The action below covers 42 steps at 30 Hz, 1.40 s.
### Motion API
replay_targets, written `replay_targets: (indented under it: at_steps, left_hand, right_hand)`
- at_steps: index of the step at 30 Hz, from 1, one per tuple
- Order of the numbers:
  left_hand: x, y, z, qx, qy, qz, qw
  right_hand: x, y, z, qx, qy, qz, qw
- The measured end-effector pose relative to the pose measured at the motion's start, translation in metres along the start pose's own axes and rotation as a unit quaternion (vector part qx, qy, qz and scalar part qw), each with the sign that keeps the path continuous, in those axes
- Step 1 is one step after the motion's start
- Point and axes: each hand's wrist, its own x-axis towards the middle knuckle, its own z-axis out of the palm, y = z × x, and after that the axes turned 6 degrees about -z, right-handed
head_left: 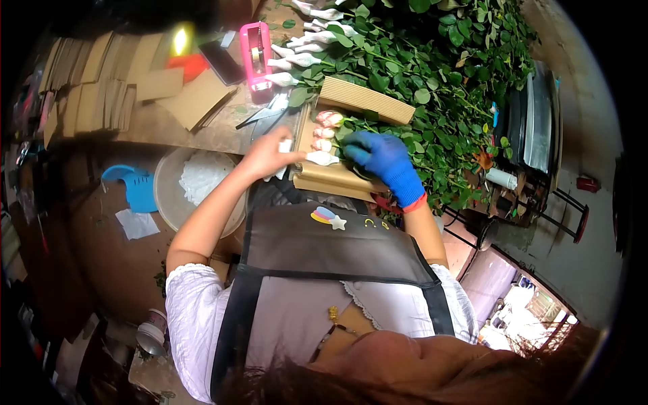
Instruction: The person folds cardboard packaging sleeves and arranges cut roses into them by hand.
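My bare left hand (pixel 270 155) has its fingers apart, the thumb reaching to the tip of a rose bud in white netting (pixel 322 158). White material (pixel 285 146) shows behind its fingers; I cannot tell whether they touch it. My right hand (pixel 378 156), in a blue knit glove, is closed at the stem end of that netted rose; the stem itself is hidden under the fingers. Beside it, several pink-and-white roses (pixel 324 133) lie in a row on brown corrugated cardboard (pixel 337 177). A raised cardboard flap (pixel 368 100) stands behind them.
Leafy rose stems (pixel 432 67) with netted buds (pixel 304 59) heap up behind and to the right. A pink tape dispenser (pixel 255 61), scissors (pixel 264 112), a phone (pixel 221 63) and cardboard sheets (pixel 101 88) lie at left. Below stands a tub (pixel 165 196) of white netting.
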Motion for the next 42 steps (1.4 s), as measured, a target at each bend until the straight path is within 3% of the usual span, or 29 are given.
replay_targets:
  at_steps: [1,2,4,7,10,14,16,18,20,21,24,25,27,29,31,34,39,42]
  left_hand:
    - [0.004,0.005,0.006,0.038,-0.02,0.026,0.999]
    - [0.018,0.002,0.007,0.033,-0.134,0.013,0.99]
    - [0.026,0.008,0.01,0.042,-0.196,-0.011,0.98]
    - [0.022,0.019,0.01,0.029,-0.189,-0.004,0.981]
    - [0.016,0.001,0.027,-0.067,-0.133,0.028,0.988]
    - [-0.003,-0.002,0.023,-0.295,-0.066,-0.076,0.95]
    - [-0.021,-0.006,-0.016,-0.388,0.009,-0.127,0.913]
    - [-0.044,-0.035,-0.06,-0.24,0.037,-0.091,0.966]
    - [-0.072,-0.078,-0.085,-0.036,0.021,-0.139,0.989]
    - [-0.086,-0.098,-0.088,0.164,0.026,-0.235,0.958]
    - [-0.113,-0.121,-0.07,0.489,0.153,-0.101,0.853]
    - [-0.104,-0.093,-0.067,0.438,0.094,-0.167,0.878]
    - [-0.076,-0.092,-0.044,0.228,0.119,-0.096,0.961]
    - [-0.045,-0.059,-0.018,-0.021,0.117,-0.082,0.99]
    - [-0.024,-0.013,-0.003,0.064,0.169,0.063,0.981]
    - [-0.01,0.034,0.011,0.079,0.164,0.157,0.971]
    - [0.005,0.075,0.028,0.085,0.171,0.219,0.957]
    - [0.021,0.079,0.04,0.121,0.168,0.229,0.951]
  right_hand:
    - [0.004,-0.012,-0.003,-0.017,-0.087,0.027,0.996]
    - [0.006,-0.012,0.004,-0.068,-0.123,0.026,0.99]
    - [0.015,-0.006,0.019,-0.171,-0.192,0.023,0.966]
    - [0.027,-0.006,0.027,-0.214,-0.236,0.023,0.948]
    - [0.032,-0.01,0.028,-0.22,-0.264,0.027,0.939]
    - [0.034,-0.005,0.029,-0.231,-0.273,0.016,0.934]
    - [0.028,-0.005,0.023,-0.189,-0.257,0.018,0.948]
    - [0.019,-0.009,0.006,-0.134,-0.215,0.024,0.967]
    - [0.007,-0.017,-0.015,-0.061,-0.154,0.031,0.986]
    - [0.005,-0.011,-0.014,-0.056,-0.085,0.067,0.993]
    - [0.022,-0.007,-0.011,-0.151,0.016,0.106,0.983]
    - [0.03,0.0,-0.002,-0.167,-0.008,0.108,0.98]
    - [0.05,0.008,0.019,-0.204,-0.028,0.113,0.972]
    - [0.058,0.015,0.033,-0.21,-0.004,0.112,0.971]
    - [0.055,0.019,0.033,-0.178,0.016,0.121,0.976]
    - [0.037,0.023,0.02,-0.085,0.079,0.125,0.985]
    - [-0.003,0.015,-0.007,0.125,0.164,0.115,0.972]
    - [-0.02,0.006,-0.017,0.172,0.186,0.101,0.962]
